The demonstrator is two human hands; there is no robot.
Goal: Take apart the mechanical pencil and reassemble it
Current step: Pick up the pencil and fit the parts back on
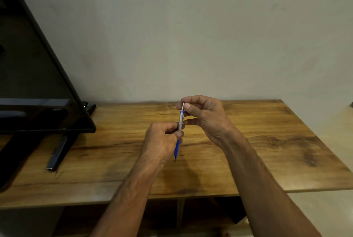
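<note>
Left hand (162, 137) clamped round the mechanical pencil (179, 129) barrel, right hand (204, 114) fingers (188, 106) pinching the top cap. Best pulled straight, no twisting, over the surface (267, 141).

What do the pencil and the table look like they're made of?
Pencil: silvery upper barrel with a dull sheen, metal or metallic-look plastic; the blue lower grip looks like plastic or rubber. Table: brown wood grain with dark streaks and a thin edge, likely laminate board, possibly real wood.
</note>
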